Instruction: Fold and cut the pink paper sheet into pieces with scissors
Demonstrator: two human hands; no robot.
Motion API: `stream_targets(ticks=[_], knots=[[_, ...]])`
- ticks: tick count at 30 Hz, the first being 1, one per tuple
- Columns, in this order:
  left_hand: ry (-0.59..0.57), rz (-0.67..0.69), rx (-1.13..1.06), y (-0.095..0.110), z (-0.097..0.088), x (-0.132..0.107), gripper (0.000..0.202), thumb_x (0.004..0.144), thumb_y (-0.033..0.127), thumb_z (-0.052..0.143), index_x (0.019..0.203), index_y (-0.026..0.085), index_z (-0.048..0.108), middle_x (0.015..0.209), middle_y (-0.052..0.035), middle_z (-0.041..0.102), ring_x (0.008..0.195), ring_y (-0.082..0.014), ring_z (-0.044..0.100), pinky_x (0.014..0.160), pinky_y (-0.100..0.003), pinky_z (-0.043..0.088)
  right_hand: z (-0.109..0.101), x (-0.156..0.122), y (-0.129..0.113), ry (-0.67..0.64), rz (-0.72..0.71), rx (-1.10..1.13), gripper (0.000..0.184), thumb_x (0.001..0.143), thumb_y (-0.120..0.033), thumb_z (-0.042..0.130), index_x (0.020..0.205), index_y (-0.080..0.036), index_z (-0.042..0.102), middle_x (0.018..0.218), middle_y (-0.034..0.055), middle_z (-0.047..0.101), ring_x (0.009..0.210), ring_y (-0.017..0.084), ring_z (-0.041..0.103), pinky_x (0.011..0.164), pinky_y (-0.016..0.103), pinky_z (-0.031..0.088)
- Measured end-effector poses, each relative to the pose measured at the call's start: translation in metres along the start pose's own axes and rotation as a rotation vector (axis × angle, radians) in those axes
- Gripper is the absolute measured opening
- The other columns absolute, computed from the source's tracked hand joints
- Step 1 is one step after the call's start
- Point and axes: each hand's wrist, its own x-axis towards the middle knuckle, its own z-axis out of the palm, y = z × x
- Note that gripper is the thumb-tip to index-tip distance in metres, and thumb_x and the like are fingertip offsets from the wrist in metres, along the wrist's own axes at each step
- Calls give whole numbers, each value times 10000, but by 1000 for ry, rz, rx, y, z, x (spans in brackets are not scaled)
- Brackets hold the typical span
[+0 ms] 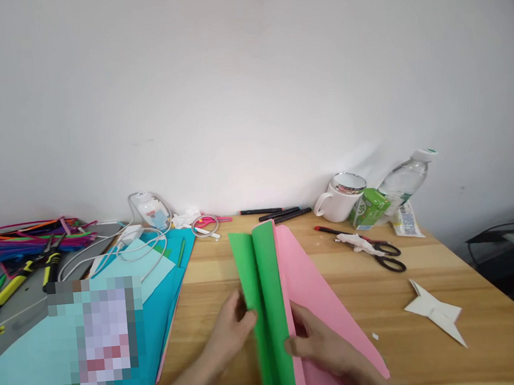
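Sheets of green paper (pixel 271 286) and pink paper (pixel 322 294) stand partly upright in front of me, fanned apart over the wooden table. My left hand (pixel 232 325) pinches the edge of the left green sheet between thumb and fingers. On the other side my right hand (pixel 317 339) grips the pink and green sheets, its thumb at their near edge and its fingers behind the pink fold. One pink sheet slants down to the right, behind my right hand. The lower ends of the papers run out of view.
A white folded paper star (pixel 433 312) lies at right. Behind it are black-handled scissors (pixel 384 253), a white mug (pixel 341 197), a green box (pixel 369 208) and a tilted bottle (pixel 405 178). Left are blue paper (pixel 160 319), a cable, pliers (pixel 51 265) and pipe cleaners (pixel 29 240).
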Motion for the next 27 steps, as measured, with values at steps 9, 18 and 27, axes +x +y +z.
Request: stream_targets(ticks=[9,18,27], knots=[[43,-273,-138,-13,-3,-8,368,579,463,754,719,143,640,645,-44,667,593,-166,610,623,-307,489,-2,-2,9,41,69,171,536,611,-190,693,1133,-188,572,1044,66,646,931,255,572,815,372,452],[123,-12,109,-4,-2,-11,387,734,443,623,976,141,615,1010,-114,680,953,-258,605,824,-355,467,3,-3,16,152,123,-10,303,762,-478,602,854,-194,549,645,-17,561,536,136,563,478,247,485],[314,-83,-88,-4,-33,-18,436,681,335,688,1044,145,540,1135,-162,628,1026,-291,597,841,-411,475,-43,-49,14,906,175,-756,445,687,-462,559,1014,-162,590,1093,155,645,970,292,628,798,383,519]])
